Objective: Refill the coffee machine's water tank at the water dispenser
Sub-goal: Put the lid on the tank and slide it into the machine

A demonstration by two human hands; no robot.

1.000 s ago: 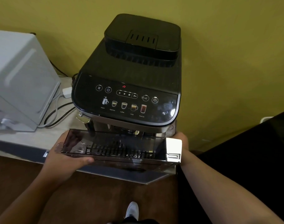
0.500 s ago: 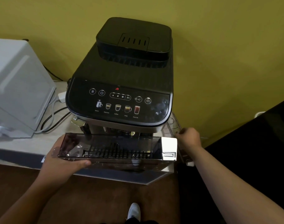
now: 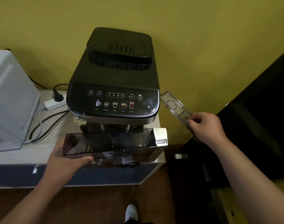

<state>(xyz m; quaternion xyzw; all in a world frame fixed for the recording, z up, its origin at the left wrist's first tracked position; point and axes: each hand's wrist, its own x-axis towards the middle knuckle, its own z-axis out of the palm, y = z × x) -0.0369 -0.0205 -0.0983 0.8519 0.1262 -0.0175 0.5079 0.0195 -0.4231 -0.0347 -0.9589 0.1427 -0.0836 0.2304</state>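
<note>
- The black coffee machine (image 3: 115,81) stands in the middle of the frame on a pale counter (image 3: 16,156), against a yellow wall (image 3: 202,38). Its touch panel of drink icons faces the camera.
- The water tank (image 3: 172,105), a narrow clear plastic box, is just right of the machine's front corner. It slants from the panel's right edge down toward the lower right, out over the counter's right edge.
- The right hand (image 3: 207,126), right of centre, has its fingers curled round the tank's near end and grips it.
- The left hand (image 3: 65,160), lower left of centre, holds the left front corner of the dark see-through drip tray (image 3: 109,143). The thumb lies along the tray's front edge, and the fingers are hidden beneath it.
- The drip tray juts out at the machine's foot, with a shiny metal piece at its right end.
- A white appliance (image 3: 10,101) fills the left edge of the frame.
- Between it and the machine lies a white power strip (image 3: 55,103) with a black plug (image 3: 58,96) in it.
- A white shoe (image 3: 130,212) shows at the bottom centre.
</note>
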